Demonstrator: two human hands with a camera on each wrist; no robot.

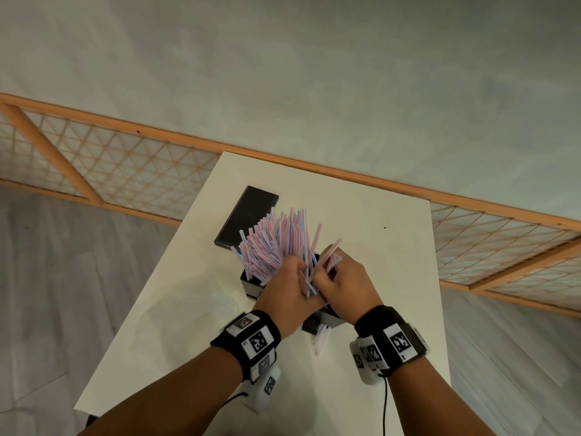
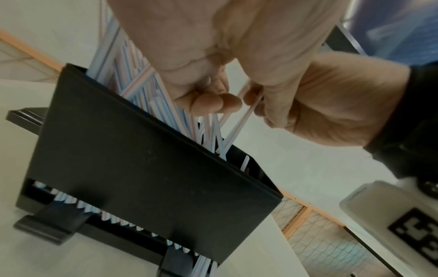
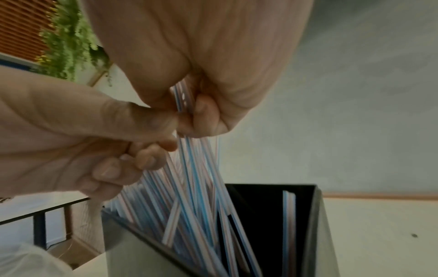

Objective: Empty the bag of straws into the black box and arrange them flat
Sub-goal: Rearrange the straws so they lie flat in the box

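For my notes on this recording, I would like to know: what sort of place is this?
Probably an indoor room set up for recording, not a kitchen. A plain white table stands alone on grey wood-look flooring, with a lattice screen along the plain wall.

straws (image 1: 276, 237) upright in box (image 2: 142, 159) on table (image 1: 361, 215); lid (image 1: 246, 215) behind; bag (image 1: 188, 309) left.

Right hand (image 3: 189, 56) and left hand (image 3: 71, 140) pinching striped straws (image 3: 196, 187) fanned above the open black box (image 3: 267, 215)
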